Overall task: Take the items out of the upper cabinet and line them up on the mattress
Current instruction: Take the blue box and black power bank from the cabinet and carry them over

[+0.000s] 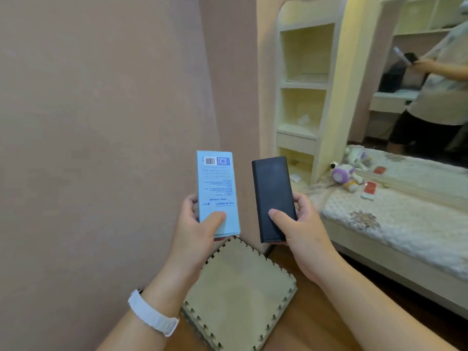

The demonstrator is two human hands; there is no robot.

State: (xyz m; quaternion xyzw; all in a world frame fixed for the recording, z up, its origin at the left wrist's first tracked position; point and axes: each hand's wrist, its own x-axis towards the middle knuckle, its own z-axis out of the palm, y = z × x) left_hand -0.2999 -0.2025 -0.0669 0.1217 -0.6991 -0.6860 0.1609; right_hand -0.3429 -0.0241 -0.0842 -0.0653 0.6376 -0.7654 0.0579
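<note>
Head view: left hand [195,224] grips a pale-blue printed cardboard box [217,191], barcode end up; right hand [301,231] grips a matte black slab-shaped power bank [273,196], both long axes near upright.

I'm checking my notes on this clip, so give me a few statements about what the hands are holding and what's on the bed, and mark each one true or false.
1. The left hand holds a light blue box with a barcode at its top. True.
2. The right hand is empty. False: it grips a flat black box.
3. The two boxes are stacked together. False: they are held apart, side by side.
4. A purple and white plush toy lies on the mattress. True.
5. The left wrist wears a black band. False: the wristband is white.
</note>
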